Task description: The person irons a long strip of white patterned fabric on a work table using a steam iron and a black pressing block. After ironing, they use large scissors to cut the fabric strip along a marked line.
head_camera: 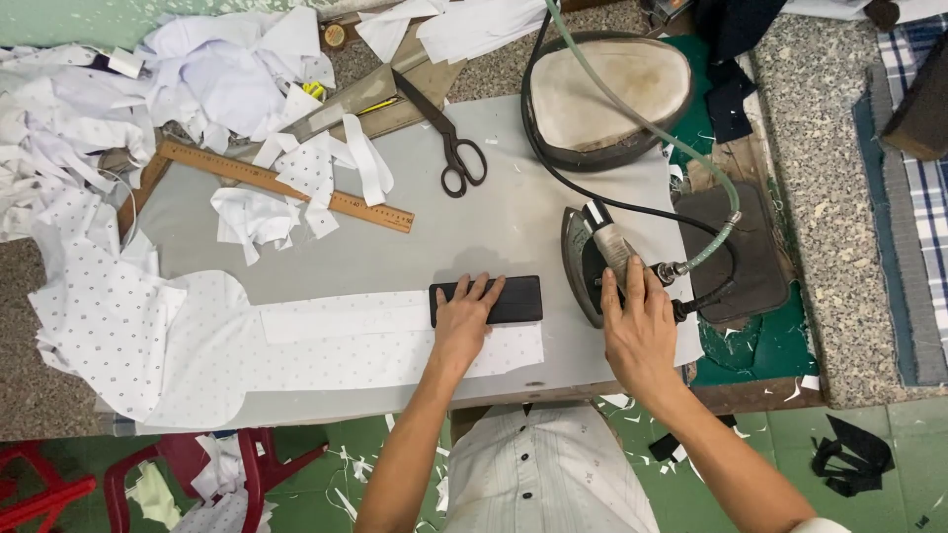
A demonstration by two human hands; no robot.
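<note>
My left hand point(462, 320) lies flat, fingers spread, on a black rectangular block point(509, 299) that rests on a long white dotted fabric strip point(346, 341) on the grey pressing pad point(474, 227). My right hand point(640, 331) grips the handle of a steam iron point(591, 259), which stands just right of the block at the strip's end. A green hose point(642, 123) and a black cable run from the iron toward the back.
Black scissors point(449, 143) and a wooden ruler point(281, 185) lie at the back of the pad. White fabric scraps point(118, 118) pile up at the left. An oval padded pressing form point(607, 99) sits behind the iron, a dark iron rest point(741, 252) to its right. Red stools point(148, 474) stand below.
</note>
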